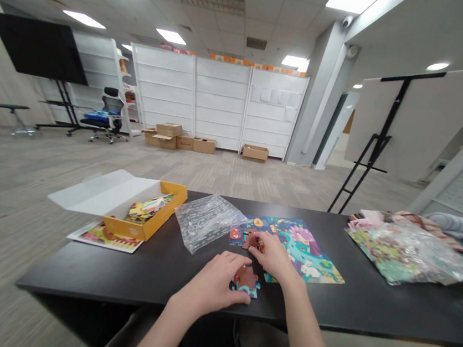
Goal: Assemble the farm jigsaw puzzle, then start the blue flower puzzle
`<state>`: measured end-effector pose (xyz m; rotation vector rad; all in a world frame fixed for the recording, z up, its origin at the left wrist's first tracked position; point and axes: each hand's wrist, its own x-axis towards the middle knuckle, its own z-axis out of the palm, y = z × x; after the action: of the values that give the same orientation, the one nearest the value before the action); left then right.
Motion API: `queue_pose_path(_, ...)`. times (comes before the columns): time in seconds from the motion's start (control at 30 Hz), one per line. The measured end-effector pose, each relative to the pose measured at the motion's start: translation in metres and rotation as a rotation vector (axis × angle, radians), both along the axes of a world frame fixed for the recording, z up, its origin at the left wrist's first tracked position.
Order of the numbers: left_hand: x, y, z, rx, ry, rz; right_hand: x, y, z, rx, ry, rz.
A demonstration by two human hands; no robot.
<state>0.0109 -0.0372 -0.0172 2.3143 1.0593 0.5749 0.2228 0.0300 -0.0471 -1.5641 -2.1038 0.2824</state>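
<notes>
On the dark table lies a partly assembled jigsaw puzzle (318, 256) with a colourful picture of animals and plants. At its left part, my right hand (274, 256) pinches a brown puzzle piece (249, 239) against the assembled area. Nearer to me, my left hand (215, 280) curls its thumb and fingers round the left side of a small joined puzzle section (248, 280), brown with red and turquoise. That section rests on the tabletop, apart from the main puzzle. My fingers hide some edges of both pieces.
An open yellow box (163, 216) with loose pieces stands left, over a printed sheet (101, 236). A crumpled clear plastic bag (207, 221) lies behind my left hand. Plastic-wrapped items (398, 254) and folded cloths (434, 227) sit right. The table's front edge (117, 298) is near me.
</notes>
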Motion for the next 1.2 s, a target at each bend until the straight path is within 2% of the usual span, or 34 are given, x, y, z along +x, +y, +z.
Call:
queue_pose_path(0.17,0.000,0.001,-0.001,0.061,0.046,0.003,0.000,-0.001,0.003,0.001,0.110,0.038)
queue_pose_path(0.3,-0.002,0.002,-0.002,0.064,0.069,0.043,0.006,-0.009,0.016,-0.017,0.369,0.038)
queue_pose_path(0.4,-0.003,0.004,-0.003,0.066,0.080,0.115,0.011,-0.021,0.031,-0.183,0.492,0.116)
queue_pose_path(0.5,-0.003,0.005,-0.004,0.060,0.075,0.173,0.013,-0.031,0.041,-0.363,0.482,0.205)
queue_pose_path(0.6,-0.003,0.005,-0.006,0.050,0.070,0.218,0.012,-0.034,0.041,-0.415,0.439,0.238)
queue_pose_path(0.7,-0.004,0.004,-0.007,0.063,0.062,0.224,0.008,-0.033,0.038,-0.405,0.398,0.233)
queue_pose_path(0.9,-0.004,0.005,-0.007,0.100,0.037,0.128,-0.007,-0.032,0.034,-0.366,0.345,0.285)
queue_pose_path(1.07,-0.004,0.006,-0.009,0.114,0.052,0.123,-0.022,-0.018,0.025,-0.070,0.256,0.102)
queue_pose_path(1.2,-0.004,0.008,-0.008,0.136,0.082,0.111,-0.027,-0.005,0.017,-0.003,0.105,-0.041)
